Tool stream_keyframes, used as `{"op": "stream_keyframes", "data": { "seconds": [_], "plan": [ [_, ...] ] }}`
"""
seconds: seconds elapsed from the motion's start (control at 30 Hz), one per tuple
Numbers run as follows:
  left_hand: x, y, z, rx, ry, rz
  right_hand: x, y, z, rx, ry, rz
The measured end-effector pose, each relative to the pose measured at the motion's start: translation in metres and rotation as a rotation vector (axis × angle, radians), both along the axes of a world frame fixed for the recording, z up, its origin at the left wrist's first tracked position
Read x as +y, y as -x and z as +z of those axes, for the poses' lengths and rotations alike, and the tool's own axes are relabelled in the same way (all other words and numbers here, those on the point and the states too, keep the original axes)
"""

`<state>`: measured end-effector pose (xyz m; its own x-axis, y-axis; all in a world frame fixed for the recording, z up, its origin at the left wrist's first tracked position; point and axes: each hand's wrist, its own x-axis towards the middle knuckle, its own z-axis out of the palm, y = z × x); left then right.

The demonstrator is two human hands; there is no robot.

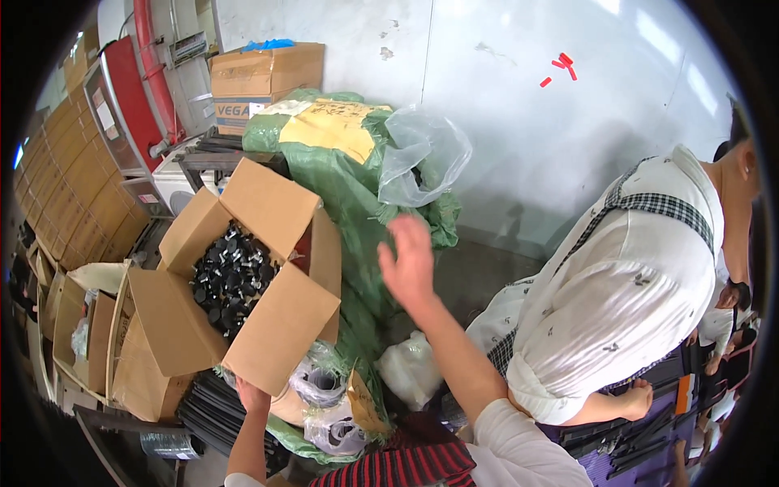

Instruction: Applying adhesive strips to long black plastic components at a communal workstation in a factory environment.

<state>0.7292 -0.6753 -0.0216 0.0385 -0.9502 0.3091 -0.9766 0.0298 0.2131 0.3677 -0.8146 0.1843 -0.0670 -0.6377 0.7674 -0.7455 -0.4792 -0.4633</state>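
Observation:
An open cardboard box with its flaps folded out holds a heap of small black parts, some with metal studs showing. At its near flap, my left hand reaches up against the box's lower side; the flap hides the fingers. My right hand is raised to the right of the box, its fingers apart and slightly blurred, with nothing in it. Behind that hand stands a large green woven sack. A clear plastic bag spills from the sack's top.
A person in a white top stands close on my right. Black strips and plastic-wrapped rolls lie below the box. More cartons are stacked at left, and a carton sits by the wall. A white bag is near my right forearm.

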Motion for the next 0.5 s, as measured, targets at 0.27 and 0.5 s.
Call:
{"op": "stream_keyframes", "data": {
  "seconds": [0.27, 0.5],
  "plan": [
    [0.018, -0.017, 0.006, 0.409, 0.020, 0.102, -0.111, 0.065, -0.023, 0.582, 0.121, -0.479],
    [0.060, -0.072, 0.063, 0.729, 0.550, 0.512, -0.070, 0.084, -0.042, 0.687, -0.774, 0.051]
  ]
}}
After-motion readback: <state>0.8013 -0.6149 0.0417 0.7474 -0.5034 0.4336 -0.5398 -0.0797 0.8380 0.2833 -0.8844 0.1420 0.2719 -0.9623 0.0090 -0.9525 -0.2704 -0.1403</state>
